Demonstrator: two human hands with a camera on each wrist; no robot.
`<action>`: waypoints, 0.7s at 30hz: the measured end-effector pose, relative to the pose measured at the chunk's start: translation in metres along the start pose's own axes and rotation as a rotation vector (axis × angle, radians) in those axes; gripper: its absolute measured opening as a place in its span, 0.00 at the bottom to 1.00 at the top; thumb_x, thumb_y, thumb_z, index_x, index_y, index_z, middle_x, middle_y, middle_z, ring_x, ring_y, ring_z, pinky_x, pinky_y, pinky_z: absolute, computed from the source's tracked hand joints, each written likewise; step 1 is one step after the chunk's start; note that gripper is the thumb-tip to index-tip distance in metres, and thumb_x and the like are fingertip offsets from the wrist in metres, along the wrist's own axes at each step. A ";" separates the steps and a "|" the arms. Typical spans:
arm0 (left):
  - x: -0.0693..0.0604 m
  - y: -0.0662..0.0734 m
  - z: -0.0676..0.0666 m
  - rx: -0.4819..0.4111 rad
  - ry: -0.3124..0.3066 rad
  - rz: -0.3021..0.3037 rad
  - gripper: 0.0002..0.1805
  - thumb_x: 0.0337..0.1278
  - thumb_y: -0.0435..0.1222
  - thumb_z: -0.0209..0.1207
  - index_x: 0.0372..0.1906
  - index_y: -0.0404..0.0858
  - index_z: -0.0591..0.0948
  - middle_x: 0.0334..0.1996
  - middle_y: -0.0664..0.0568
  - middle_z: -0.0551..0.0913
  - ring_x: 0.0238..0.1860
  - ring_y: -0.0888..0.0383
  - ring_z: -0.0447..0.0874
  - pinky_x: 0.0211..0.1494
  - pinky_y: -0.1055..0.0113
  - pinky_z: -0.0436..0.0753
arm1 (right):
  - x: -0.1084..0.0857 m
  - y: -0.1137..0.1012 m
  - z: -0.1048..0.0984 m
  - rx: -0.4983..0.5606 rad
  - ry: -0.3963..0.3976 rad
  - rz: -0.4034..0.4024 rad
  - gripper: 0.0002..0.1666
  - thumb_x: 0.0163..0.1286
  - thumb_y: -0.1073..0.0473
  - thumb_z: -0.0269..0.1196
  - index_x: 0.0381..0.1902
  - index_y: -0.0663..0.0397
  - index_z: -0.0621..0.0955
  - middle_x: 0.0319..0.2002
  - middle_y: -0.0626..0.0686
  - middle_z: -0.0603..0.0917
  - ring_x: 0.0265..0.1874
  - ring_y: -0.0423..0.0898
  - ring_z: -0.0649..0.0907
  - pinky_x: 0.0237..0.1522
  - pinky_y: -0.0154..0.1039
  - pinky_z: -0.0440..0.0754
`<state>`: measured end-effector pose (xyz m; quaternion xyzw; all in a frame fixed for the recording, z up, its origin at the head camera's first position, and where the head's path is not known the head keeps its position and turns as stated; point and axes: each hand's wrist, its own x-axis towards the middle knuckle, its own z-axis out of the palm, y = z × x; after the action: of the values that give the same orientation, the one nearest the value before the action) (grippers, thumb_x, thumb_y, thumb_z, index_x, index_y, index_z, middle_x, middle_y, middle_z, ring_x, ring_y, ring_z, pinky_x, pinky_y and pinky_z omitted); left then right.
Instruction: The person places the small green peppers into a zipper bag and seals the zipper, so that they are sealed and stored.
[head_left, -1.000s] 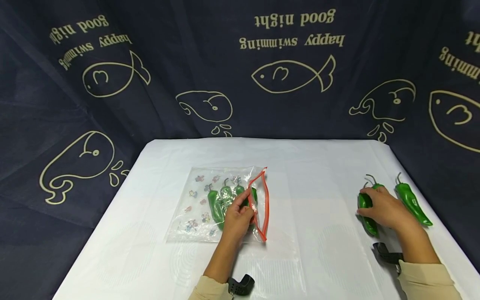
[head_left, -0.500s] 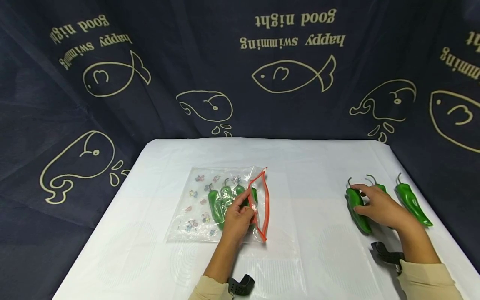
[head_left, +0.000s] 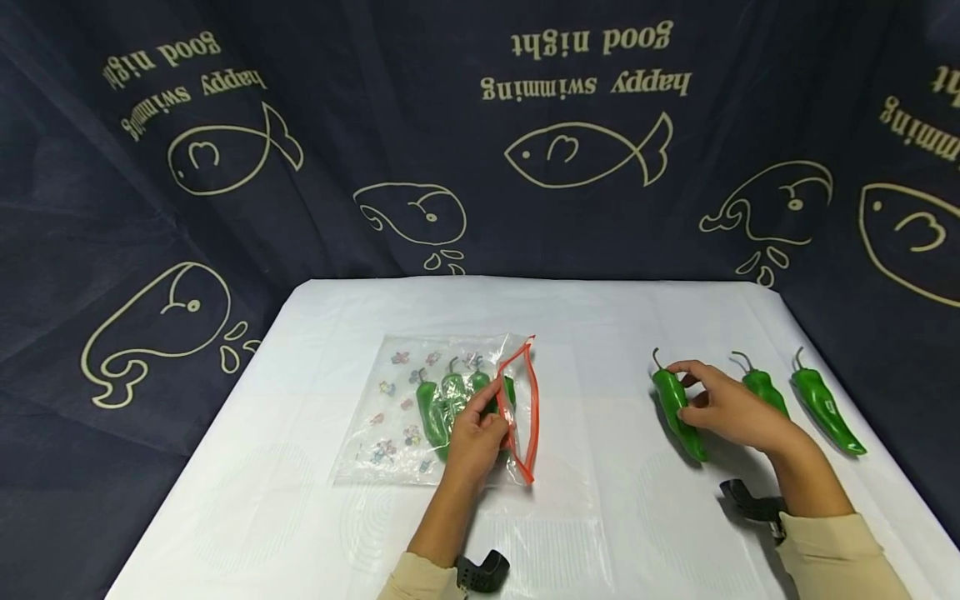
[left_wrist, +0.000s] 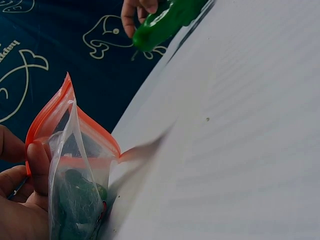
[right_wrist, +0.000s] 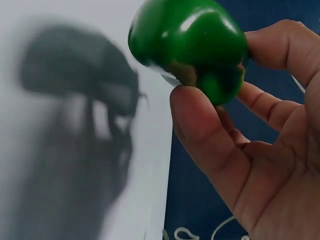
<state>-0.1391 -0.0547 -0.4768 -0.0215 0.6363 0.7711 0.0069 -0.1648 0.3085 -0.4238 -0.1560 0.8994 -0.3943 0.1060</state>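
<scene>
A clear zip bag (head_left: 371, 446) with small printed figures lies flat at the table's middle, several green peppers (head_left: 431, 412) inside it. My left hand (head_left: 476, 429) pinches the bag's red zip edge (head_left: 534, 417), and the mouth gapes towards the right. In the left wrist view the open zip mouth (left_wrist: 97, 131) stands up beside the fingers. Right of the bag, my right hand (head_left: 727, 408) grips a green pepper (head_left: 675, 412) between thumb and fingers. The right wrist view shows this pepper (right_wrist: 192, 37) raised above the table, its shadow apart from it.
Two more green peppers, one partly behind the right hand (head_left: 763, 387) and one near the right edge (head_left: 825, 408), lie on the white table (head_left: 585, 317). A dark cloth (head_left: 480, 233) with fish drawings hangs around the table. Each wrist wears a black camera mount.
My right hand has lifted one pepper from the group at the right and moved it left, towards the bag. My left hand and the bag have stayed in place.
</scene>
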 end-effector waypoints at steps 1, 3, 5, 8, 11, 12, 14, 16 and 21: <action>0.000 0.000 0.000 -0.001 -0.001 0.002 0.36 0.49 0.19 0.50 0.68 0.38 0.74 0.19 0.54 0.69 0.21 0.64 0.71 0.23 0.75 0.75 | 0.002 -0.002 0.002 0.017 -0.012 -0.007 0.37 0.65 0.65 0.65 0.69 0.63 0.64 0.54 0.70 0.72 0.39 0.51 0.81 0.32 0.40 0.80; 0.000 -0.001 0.000 -0.005 -0.004 0.003 0.36 0.49 0.19 0.50 0.69 0.37 0.74 0.21 0.53 0.71 0.22 0.64 0.71 0.23 0.75 0.76 | 0.005 -0.006 0.005 0.041 -0.033 -0.019 0.36 0.65 0.65 0.65 0.69 0.62 0.64 0.54 0.69 0.72 0.38 0.50 0.80 0.32 0.39 0.80; 0.000 -0.001 0.000 -0.009 -0.007 0.001 0.36 0.49 0.19 0.50 0.69 0.37 0.74 0.21 0.53 0.72 0.21 0.64 0.71 0.23 0.75 0.76 | 0.009 -0.010 0.009 0.051 -0.055 -0.033 0.35 0.65 0.66 0.64 0.68 0.61 0.65 0.55 0.68 0.71 0.38 0.50 0.79 0.32 0.40 0.79; 0.000 0.000 0.001 -0.011 -0.013 0.001 0.36 0.49 0.19 0.51 0.69 0.37 0.73 0.19 0.54 0.72 0.21 0.64 0.71 0.23 0.75 0.76 | 0.014 -0.016 0.014 0.043 -0.079 -0.036 0.35 0.64 0.67 0.63 0.68 0.58 0.66 0.54 0.65 0.71 0.37 0.51 0.77 0.34 0.41 0.78; 0.000 0.001 0.001 -0.012 -0.017 0.006 0.36 0.49 0.19 0.51 0.69 0.36 0.73 0.17 0.55 0.71 0.21 0.64 0.71 0.23 0.75 0.75 | 0.021 -0.022 0.021 0.038 -0.105 -0.044 0.34 0.64 0.67 0.63 0.67 0.56 0.67 0.53 0.63 0.72 0.38 0.52 0.77 0.36 0.42 0.78; 0.000 0.002 0.001 -0.013 -0.016 0.006 0.36 0.49 0.18 0.50 0.69 0.36 0.73 0.17 0.55 0.71 0.21 0.64 0.71 0.23 0.75 0.75 | 0.023 -0.024 0.023 0.041 -0.115 -0.046 0.34 0.63 0.67 0.63 0.67 0.55 0.67 0.52 0.63 0.72 0.38 0.52 0.77 0.37 0.42 0.78; 0.000 0.002 0.001 -0.012 -0.012 0.006 0.36 0.49 0.18 0.50 0.69 0.36 0.73 0.16 0.55 0.70 0.21 0.64 0.71 0.23 0.74 0.75 | 0.027 -0.029 0.028 0.055 -0.129 -0.054 0.34 0.63 0.67 0.63 0.66 0.55 0.68 0.51 0.62 0.72 0.38 0.52 0.78 0.36 0.40 0.78; 0.000 0.002 0.001 -0.011 -0.010 0.006 0.36 0.50 0.18 0.50 0.69 0.36 0.73 0.17 0.54 0.70 0.21 0.64 0.71 0.23 0.74 0.75 | 0.030 -0.034 0.033 0.063 -0.140 -0.072 0.34 0.62 0.68 0.64 0.66 0.55 0.69 0.50 0.61 0.72 0.36 0.52 0.78 0.34 0.39 0.78; 0.000 0.001 0.000 -0.010 -0.008 0.003 0.36 0.49 0.18 0.50 0.69 0.36 0.72 0.17 0.54 0.71 0.21 0.64 0.72 0.23 0.75 0.76 | 0.039 -0.045 0.045 0.062 -0.164 -0.101 0.34 0.61 0.69 0.64 0.66 0.54 0.70 0.51 0.60 0.73 0.37 0.51 0.79 0.34 0.39 0.80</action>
<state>-0.1395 -0.0549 -0.4759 -0.0174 0.6324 0.7744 0.0083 -0.1781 0.2347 -0.4230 -0.2297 0.8660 -0.4128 0.1641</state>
